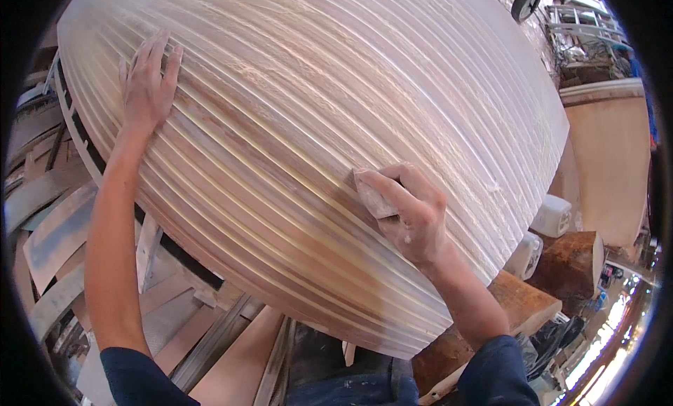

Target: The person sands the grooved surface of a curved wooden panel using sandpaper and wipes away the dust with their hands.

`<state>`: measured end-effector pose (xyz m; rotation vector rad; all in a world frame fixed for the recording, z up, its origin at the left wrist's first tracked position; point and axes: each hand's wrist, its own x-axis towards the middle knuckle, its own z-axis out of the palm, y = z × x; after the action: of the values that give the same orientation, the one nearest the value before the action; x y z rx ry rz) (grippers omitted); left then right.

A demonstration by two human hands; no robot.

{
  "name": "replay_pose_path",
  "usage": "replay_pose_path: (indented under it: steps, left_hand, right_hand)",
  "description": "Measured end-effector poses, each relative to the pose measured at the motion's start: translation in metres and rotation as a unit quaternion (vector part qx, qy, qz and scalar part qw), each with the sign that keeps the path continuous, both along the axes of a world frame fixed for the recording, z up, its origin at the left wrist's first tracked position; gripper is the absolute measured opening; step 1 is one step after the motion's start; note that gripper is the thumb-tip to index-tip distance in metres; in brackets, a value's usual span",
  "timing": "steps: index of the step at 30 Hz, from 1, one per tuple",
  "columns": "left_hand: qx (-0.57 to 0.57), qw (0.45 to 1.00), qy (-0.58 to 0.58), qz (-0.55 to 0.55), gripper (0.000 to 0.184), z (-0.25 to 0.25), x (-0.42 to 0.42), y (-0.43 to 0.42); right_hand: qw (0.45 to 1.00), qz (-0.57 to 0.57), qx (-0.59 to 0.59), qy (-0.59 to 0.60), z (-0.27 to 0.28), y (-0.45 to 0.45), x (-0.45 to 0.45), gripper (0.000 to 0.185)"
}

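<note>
A large curved panel point(294, 111) with long parallel ridges, dusted with pale powder, fills the middle of the head view. My left hand point(149, 83) lies flat on its upper left part, fingers spread and holding nothing. Lower and to the right, my right hand point(418, 213) is closed around a dusty, whitish piece of sandpaper point(375, 195), pressed against the ridges. Fine powder coats the fingers of both hands. Brownish, less dusty strips show on the panel between the two hands and along its lower edge.
Wooden offcuts and curved boards point(59, 245) are piled at the left. Wooden blocks point(571, 262) and white plastic jugs point(552, 215) stand by the panel's right edge. A tan sheet point(608, 167) leans beyond them. A black wheel point(524, 6) shows at the top right.
</note>
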<state>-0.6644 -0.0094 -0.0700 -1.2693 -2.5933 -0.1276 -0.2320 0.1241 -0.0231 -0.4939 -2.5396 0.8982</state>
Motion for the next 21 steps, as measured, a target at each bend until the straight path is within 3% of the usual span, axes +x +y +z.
replay_pose_path:
  steps: [3,5,9,17,21]
  left_hand:
    - [0.033,0.999,-0.015,0.029,0.064,-0.011,-0.030,0.002]
    - [0.052,0.998,-0.031,0.034,0.065,-0.015,-0.047,0.003]
    - [0.074,0.994,-0.049,0.062,0.067,-0.020,-0.068,0.007]
    - [0.084,0.993,-0.020,0.079,0.064,-0.022,-0.068,0.008]
    - [0.098,0.992,-0.019,0.080,0.060,-0.019,-0.066,0.009]
  right_hand:
    - [1.000,-0.005,-0.003,-0.024,0.004,-0.001,-0.017,0.058]
    - [1.000,-0.021,-0.011,-0.004,0.004,-0.002,-0.031,0.044]
    - [1.000,0.012,-0.016,-0.009,0.002,0.003,-0.057,0.052]
    - [0.995,0.038,-0.087,-0.015,0.000,0.005,-0.122,0.047]
    - [0.997,0.038,-0.067,-0.005,0.000,0.010,-0.152,0.043]
